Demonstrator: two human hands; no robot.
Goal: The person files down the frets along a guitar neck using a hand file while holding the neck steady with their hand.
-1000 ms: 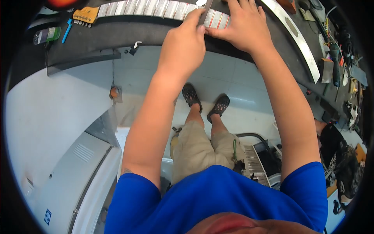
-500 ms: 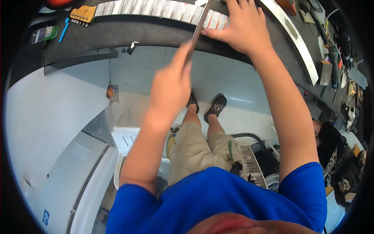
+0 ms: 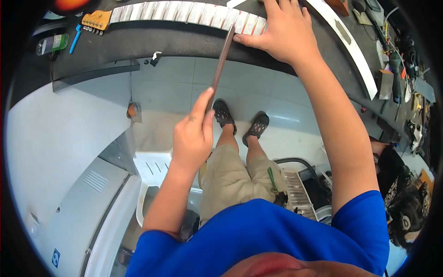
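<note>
A guitar neck [image 3: 180, 12] lies across the bench, its frets showing between pale strips of tape, with some red lines near its right part. Its yellowish headstock [image 3: 97, 20], with several tuners, points left. My left hand [image 3: 193, 138] is closed around the near end of a long, narrow metal file [image 3: 221, 64]. The file's far tip meets the near edge of the neck, just left of my right thumb. My right hand [image 3: 288, 34] grips the neck's right part, thumb along the near edge and fingers reaching over it; the fingertips are partly cut off by the frame's top.
A long white curved strip [image 3: 348, 44] lies right of the neck. Tools, including a dark green one [image 3: 395, 74], crowd the bench's right side. A blue tool [image 3: 75, 39] and a green-labelled bottle [image 3: 53, 44] lie at left. A white stool [image 3: 152, 168] stands below.
My left hand has drawn the file back toward my body and slightly left, so its tip now sits at the neck's near edge instead of crossing it. My right hand has barely moved.
</note>
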